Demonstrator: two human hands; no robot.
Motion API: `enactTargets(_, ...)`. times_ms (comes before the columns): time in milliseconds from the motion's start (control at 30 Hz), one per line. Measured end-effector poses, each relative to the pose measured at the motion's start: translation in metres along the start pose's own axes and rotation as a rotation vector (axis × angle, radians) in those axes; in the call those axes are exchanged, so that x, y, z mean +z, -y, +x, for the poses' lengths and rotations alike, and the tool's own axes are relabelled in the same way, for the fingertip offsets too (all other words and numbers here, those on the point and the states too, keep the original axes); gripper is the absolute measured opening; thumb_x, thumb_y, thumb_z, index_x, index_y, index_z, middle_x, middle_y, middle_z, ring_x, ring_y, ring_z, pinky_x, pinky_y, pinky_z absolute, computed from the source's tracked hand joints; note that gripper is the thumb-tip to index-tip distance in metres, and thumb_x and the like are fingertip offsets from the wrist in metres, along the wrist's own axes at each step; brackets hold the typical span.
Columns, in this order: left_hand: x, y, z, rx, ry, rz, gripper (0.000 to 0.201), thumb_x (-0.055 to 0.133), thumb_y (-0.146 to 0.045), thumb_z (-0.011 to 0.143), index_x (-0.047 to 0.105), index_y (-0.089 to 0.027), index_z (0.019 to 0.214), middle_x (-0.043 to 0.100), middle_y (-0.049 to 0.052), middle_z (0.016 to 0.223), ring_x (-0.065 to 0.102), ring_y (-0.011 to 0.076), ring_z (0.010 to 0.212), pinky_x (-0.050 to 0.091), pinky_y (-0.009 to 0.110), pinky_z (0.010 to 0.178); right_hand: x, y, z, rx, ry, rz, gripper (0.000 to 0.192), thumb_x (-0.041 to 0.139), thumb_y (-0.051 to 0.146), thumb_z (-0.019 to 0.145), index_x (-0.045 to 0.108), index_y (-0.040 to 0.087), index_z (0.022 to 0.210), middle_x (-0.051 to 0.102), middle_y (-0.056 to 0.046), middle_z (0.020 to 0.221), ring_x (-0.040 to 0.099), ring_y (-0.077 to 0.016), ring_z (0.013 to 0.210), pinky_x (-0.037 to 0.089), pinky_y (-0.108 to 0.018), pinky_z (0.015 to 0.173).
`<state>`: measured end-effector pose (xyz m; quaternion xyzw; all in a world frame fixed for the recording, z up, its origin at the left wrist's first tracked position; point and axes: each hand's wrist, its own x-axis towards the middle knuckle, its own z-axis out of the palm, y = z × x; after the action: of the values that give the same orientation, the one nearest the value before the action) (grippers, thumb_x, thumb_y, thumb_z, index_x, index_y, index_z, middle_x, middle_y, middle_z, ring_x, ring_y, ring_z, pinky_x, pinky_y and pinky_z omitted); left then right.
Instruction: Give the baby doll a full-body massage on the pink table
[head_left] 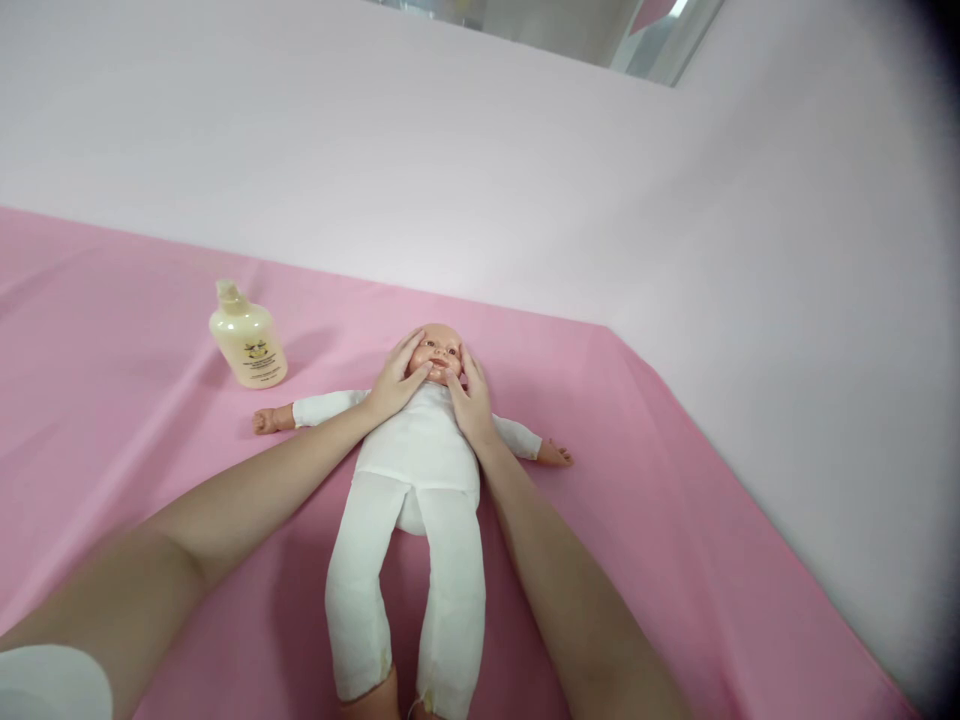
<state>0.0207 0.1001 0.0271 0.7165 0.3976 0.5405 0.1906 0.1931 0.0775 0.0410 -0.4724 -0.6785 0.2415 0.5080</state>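
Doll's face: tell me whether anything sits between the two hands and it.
Nothing visible does. The left hand and the right hand already rest on the doll, fingers along its cheeks. The lotion bottle stands apart to the left.

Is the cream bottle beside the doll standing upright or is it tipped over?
Upright. The bottle stands on its base on the pink sheet, cap on top, apart from the doll and both hands.
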Motion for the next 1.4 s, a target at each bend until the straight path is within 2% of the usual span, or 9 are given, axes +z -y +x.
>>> enactTargets(167,0.0,0.0006,0.0002,0.006,0.002,0.005,0.06,0.047,-0.053,0.098,0.04,-0.025,0.151,0.043,0.013,0.158,0.038,0.0266,0.149,0.027,0.052,0.125,0.0001,-0.001,0.0004,-0.015,0.006,0.016,0.066,0.042,0.061,0.098,0.039,0.026,0.154,0.045,-0.009,0.157,0.04,-0.024,0.147,0.028,-0.047,0.124)
enactTargets(433,0.0031,0.0054,-0.0002,-0.007,-0.028,0.011,0.064,0.048,-0.055,0.097,0.041,-0.021,0.15,0.044,0.016,0.157,0.039,0.0279,0.148,0.027,0.051,0.125,0.0013,-0.0023,0.0008,0.01,-0.004,-0.008,0.071,0.042,0.065,0.096,0.041,0.023,0.153,0.046,-0.011,0.156,0.041,-0.0261,0.146,0.027,-0.05,0.124)
enactTargets(833,0.0018,0.0066,-0.0011,-0.022,-0.013,0.032,0.063,0.047,-0.056,0.097,0.038,-0.025,0.152,0.042,0.014,0.158,0.038,0.0279,0.148,0.026,0.052,0.125,0.0028,-0.0042,0.0019,0.053,-0.003,0.005,0.074,0.043,0.069,0.094,0.045,0.023,0.151,0.05,-0.012,0.154,0.045,-0.0279,0.144,0.03,-0.05,0.123)
enactTargets(1100,0.0008,0.0047,-0.0007,-0.006,-0.007,0.015,0.064,0.047,-0.056,0.098,0.039,-0.021,0.151,0.044,0.016,0.156,0.039,0.0281,0.148,0.025,0.053,0.125,0.0012,-0.0012,0.0014,0.071,0.004,-0.008,0.077,0.042,0.071,0.093,0.044,0.021,0.152,0.047,-0.013,0.156,0.042,-0.0278,0.146,0.028,-0.049,0.124)
enactTargets(1267,0.0006,0.0039,-0.0007,-0.009,-0.008,0.019,0.062,0.047,-0.054,0.098,0.039,-0.022,0.15,0.045,0.015,0.156,0.039,0.0279,0.148,0.025,0.052,0.125,0.0013,0.0002,0.0011,0.07,0.003,-0.018,0.083,0.04,0.073,0.093,0.043,0.014,0.152,0.048,-0.017,0.155,0.043,-0.0289,0.146,0.029,-0.048,0.123)
enactTargets(1400,0.0003,0.0043,-0.0005,0.001,-0.002,0.018,0.063,0.047,-0.054,0.098,0.038,-0.021,0.151,0.044,0.016,0.156,0.039,0.0277,0.147,0.026,0.051,0.125,0.0014,0.0006,0.0012,0.074,-0.005,-0.015,0.082,0.041,0.073,0.092,0.045,0.017,0.151,0.048,-0.016,0.155,0.043,-0.0291,0.146,0.03,-0.05,0.123)
